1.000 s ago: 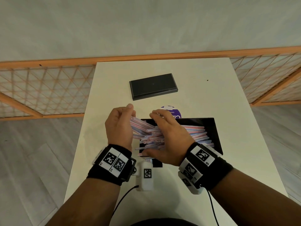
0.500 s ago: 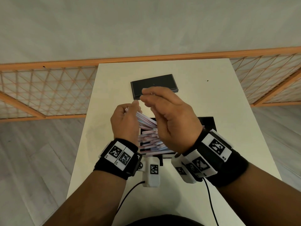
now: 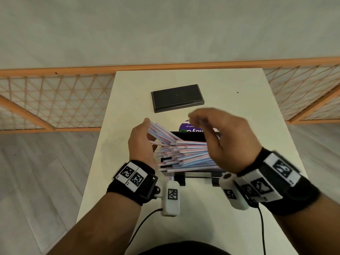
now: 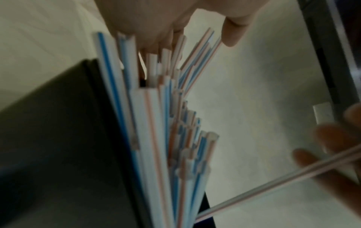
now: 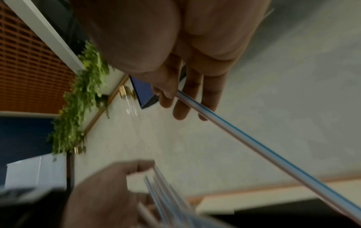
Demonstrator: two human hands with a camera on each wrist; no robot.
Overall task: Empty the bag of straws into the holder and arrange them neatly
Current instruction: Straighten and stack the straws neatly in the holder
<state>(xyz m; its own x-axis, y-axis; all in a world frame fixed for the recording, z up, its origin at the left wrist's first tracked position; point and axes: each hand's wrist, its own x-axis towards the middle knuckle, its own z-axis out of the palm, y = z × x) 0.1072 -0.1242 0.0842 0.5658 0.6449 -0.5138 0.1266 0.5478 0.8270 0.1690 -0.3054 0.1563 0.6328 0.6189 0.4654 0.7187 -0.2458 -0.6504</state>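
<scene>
White table point(image 3: 239, 126), viewed from above. A black holder point(image 3: 191, 135) stands near the table's middle, filled with a heap of striped straws point(image 3: 184, 155) lying roughly crosswise, their left ends uneven and overhanging the holder's left side. The left hand point(image 3: 141, 142) grips a fanned group of these straws at their left ends, lifted off the heap. The right hand point(image 3: 226, 138), blurred, is raised above the holder's right part, fingers curled. A purple label point(image 3: 189, 128) shows just behind the holder. Farther back lies a flat black lid point(image 3: 177, 98), apart from the holder.
</scene>
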